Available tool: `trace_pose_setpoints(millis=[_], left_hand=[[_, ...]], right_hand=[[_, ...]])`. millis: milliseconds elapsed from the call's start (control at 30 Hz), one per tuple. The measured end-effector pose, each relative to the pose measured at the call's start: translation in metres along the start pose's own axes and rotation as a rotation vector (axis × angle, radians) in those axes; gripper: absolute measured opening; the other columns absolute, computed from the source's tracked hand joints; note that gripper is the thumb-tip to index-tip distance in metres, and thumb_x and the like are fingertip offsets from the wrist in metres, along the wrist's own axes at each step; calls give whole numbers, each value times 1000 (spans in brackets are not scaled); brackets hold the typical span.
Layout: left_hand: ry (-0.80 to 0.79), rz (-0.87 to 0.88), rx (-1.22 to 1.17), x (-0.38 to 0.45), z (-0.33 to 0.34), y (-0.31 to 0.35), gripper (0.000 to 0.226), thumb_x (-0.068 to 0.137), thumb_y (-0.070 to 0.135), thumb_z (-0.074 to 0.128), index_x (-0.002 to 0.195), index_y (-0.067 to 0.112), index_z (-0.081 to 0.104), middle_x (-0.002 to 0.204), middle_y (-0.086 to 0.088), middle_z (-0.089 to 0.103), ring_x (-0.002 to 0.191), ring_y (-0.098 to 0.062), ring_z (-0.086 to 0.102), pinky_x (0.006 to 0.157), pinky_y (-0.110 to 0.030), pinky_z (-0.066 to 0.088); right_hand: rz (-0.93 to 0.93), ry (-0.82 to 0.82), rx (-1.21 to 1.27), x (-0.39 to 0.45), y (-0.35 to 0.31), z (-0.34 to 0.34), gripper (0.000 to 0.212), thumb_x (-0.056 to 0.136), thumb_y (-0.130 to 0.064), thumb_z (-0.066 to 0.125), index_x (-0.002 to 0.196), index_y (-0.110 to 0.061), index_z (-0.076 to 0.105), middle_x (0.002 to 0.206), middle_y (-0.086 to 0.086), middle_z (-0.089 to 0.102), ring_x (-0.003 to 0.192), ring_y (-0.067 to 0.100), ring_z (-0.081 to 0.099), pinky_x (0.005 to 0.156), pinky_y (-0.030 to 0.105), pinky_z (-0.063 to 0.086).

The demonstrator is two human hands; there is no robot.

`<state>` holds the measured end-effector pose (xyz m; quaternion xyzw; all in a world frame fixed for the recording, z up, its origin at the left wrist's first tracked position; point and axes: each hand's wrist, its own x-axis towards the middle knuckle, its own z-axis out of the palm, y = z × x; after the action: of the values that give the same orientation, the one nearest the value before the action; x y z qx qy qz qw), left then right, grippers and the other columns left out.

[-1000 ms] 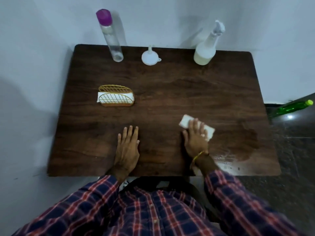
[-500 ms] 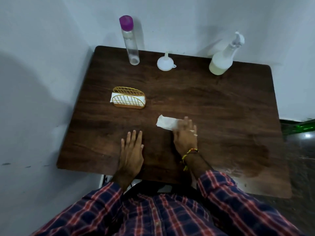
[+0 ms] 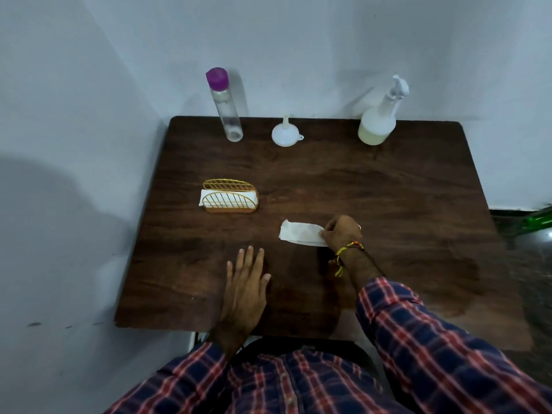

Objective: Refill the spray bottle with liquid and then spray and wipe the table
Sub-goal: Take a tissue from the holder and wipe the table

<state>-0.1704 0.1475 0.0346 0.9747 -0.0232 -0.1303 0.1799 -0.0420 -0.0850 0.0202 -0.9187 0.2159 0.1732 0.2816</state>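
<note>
At the back edge of the dark wooden table [image 3: 373,186] we see three vessels lined up against the wall. On the left stands a tall, narrow clear bottle [image 3: 227,115] with a purple cap; we can make out almost no liquid in it, though its clear walls make that hard to judge. In the middle a small white funnel [image 3: 286,133] sits mouth down with its spout pointing up, apart from both bottles. On the right stands the spray bottle [image 3: 379,121], upright, its white trigger head on top and a pale, cloudy yellowish liquid filling its rounded lower part. Nearer to us on the left side of the table is a gold wire napkin holder [image 3: 230,196] with white napkins [image 3: 206,196] standing between its two arched sides. Our left hand [image 3: 246,286] lies flat, palm down, on the wood near the front edge, fingers straight and close together, holding nothing. Our right hand [image 3: 342,231], with a yellow and red thread band at the wrist, has its fingers curled and pinches the right end of a folded white tissue [image 3: 300,232]; the rest of the tissue lies flat on the table and stretches out to the left of the hand, near the table's middle. A darker, damp-looking patch [image 3: 457,273] shows on the wood to the right of that hand. Both forearms wear a navy and red plaid shirt [image 3: 433,354].
</note>
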Motion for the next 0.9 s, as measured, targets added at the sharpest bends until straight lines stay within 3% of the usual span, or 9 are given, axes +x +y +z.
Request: trace_pose_setpoints(millis=[233,467,600,767,900], left_hand=[[-34,25,-31,15,-25,8,55,105,37,26,155,22,13,164,-3,8,151,-19,-4,122,-41,-3],[-76,44,-117,32,-30,15,55,104,38,28,155,23,13,164,-3,7,151,-20,-3,121,-42,-3],[-149,81,-153,40,-14,37,56,104,38,30,155,22,15,164,-4,8,151,-21,-2,122,-42,-2],[-270,186,-138,49,4,97,58,103,37,36,155,21,16,164,-5,9,151,-22,0,122,-41,1],[-364,268,-87,55,12,161,61,102,35,41,155,21,15,164,-4,9,151,-22,1,122,-40,1]], right_hand=[[-88,74,126,-34,-29,-6,16,81,-9,67,93,-20,64,104,9,72,101,29,66,80,30,49],[-226,204,290,-75,-41,-34,17,81,-5,70,94,-17,67,90,0,70,90,21,68,78,28,53],[-224,220,450,-102,-14,-68,25,80,-2,75,91,-22,65,86,0,68,83,20,68,74,37,60],[-175,301,679,-134,45,-124,26,81,8,75,95,-14,68,86,1,70,72,-1,65,66,16,56],[-50,405,868,-141,109,-156,25,82,5,75,95,-17,70,90,9,73,81,19,69,76,42,61]])
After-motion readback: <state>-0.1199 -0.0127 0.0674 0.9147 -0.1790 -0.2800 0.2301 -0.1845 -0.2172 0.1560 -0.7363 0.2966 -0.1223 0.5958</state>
